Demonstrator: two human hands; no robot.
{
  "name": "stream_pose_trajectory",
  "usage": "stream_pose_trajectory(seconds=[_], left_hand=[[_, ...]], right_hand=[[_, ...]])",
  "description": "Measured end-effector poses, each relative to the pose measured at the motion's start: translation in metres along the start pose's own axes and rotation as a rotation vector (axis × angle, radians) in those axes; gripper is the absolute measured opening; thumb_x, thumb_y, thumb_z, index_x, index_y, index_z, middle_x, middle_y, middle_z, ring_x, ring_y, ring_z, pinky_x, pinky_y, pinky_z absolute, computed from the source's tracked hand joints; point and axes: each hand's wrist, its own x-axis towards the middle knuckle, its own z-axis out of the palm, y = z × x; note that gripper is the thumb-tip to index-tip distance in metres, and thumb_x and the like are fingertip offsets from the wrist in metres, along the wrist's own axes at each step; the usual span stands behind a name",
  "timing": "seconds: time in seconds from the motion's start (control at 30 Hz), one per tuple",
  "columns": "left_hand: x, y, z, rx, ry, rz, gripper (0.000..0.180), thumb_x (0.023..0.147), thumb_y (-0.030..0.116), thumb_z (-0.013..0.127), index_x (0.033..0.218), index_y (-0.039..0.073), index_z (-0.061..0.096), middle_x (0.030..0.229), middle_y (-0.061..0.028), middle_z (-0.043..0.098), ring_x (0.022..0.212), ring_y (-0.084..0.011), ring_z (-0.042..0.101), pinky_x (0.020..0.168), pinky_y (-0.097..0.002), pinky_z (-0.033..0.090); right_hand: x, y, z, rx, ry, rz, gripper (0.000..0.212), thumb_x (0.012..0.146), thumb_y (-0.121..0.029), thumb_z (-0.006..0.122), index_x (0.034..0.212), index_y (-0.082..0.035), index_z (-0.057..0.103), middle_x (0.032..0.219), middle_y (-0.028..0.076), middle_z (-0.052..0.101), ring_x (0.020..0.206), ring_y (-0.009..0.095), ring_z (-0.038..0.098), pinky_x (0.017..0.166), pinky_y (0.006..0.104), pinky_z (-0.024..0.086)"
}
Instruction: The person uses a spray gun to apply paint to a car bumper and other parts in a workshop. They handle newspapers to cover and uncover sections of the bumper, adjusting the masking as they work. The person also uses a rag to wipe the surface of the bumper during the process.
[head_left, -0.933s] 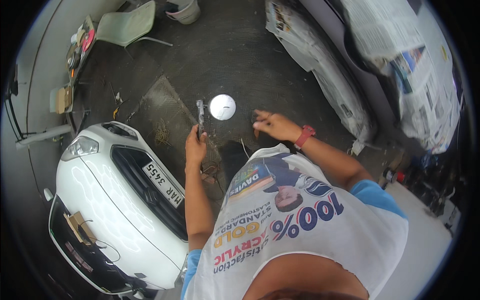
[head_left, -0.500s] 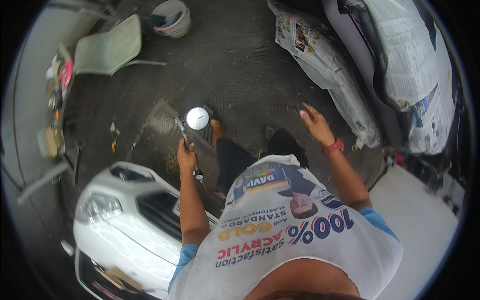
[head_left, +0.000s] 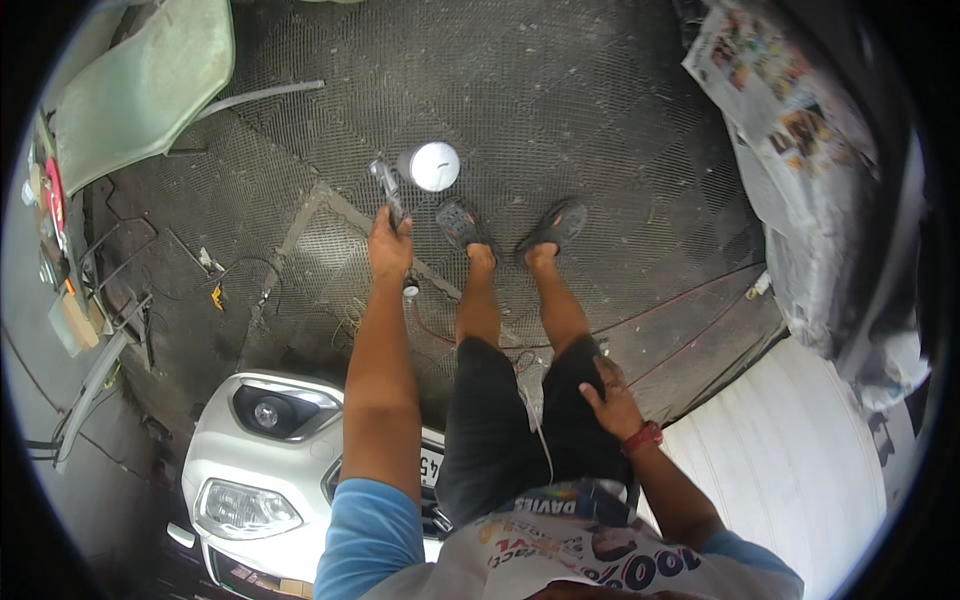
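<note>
My left hand, arm stretched forward, is closed round the handle of a paint spray gun. A round cup with a white lid sits beside the gun's metal body, on its right. Just under my wrist shows a small round gauge, with a red hose trailing from near it. My right hand hangs by my right thigh, thumb apart from the fingers, with nothing seen in it. Whether it touches my dark shorts I cannot tell.
Behind my left arm stands a white car front. A pale green chair and a cluttered shelf are at the left. Paper-covered parts stand at the right, near a white panel. Hoses cross the textured floor.
My right hand has dropped from out in front to beside my thigh. My left hand still grips the spray gun, now reaching further forward. The view has shifted, showing both my feet.
</note>
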Motion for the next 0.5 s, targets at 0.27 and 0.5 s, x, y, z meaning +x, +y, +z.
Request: stream_pose_trajectory(seconds=[0.27, 0.5], left_hand=[[0.139, 0.0, 0.098, 0.012, -0.007, 0.053, 0.049, 0.1, 0.026, 0.077, 0.14, 0.003, 0.064, 0.125, -0.0258, 0.075, 0.115, -0.0436, 0.072, 0.101, -0.0486, 0.055], [0.206, -0.029, 0.155, 0.113, -0.142, -0.001, 0.052, 0.101, 0.032, 0.074, 0.142, 0.003, 0.064, 0.129, -0.0246, 0.075, 0.122, -0.0421, 0.071, 0.105, -0.0454, 0.055]], right_hand=[[0.084, -0.024, 0.025, -0.312, 0.02, 0.219, 0.079, 0.093, -0.046, 0.081, 0.159, -0.016, 0.052, 0.17, 0.016, 0.038, 0.158, 0.052, 0.028, 0.122, 0.0675, 0.035], [0.1, -0.028, 0.002, -0.261, -0.006, 0.242, 0.075, 0.086, -0.035, 0.087, 0.153, -0.018, 0.058, 0.167, 0.015, 0.041, 0.156, 0.051, 0.031, 0.121, 0.0682, 0.035]])
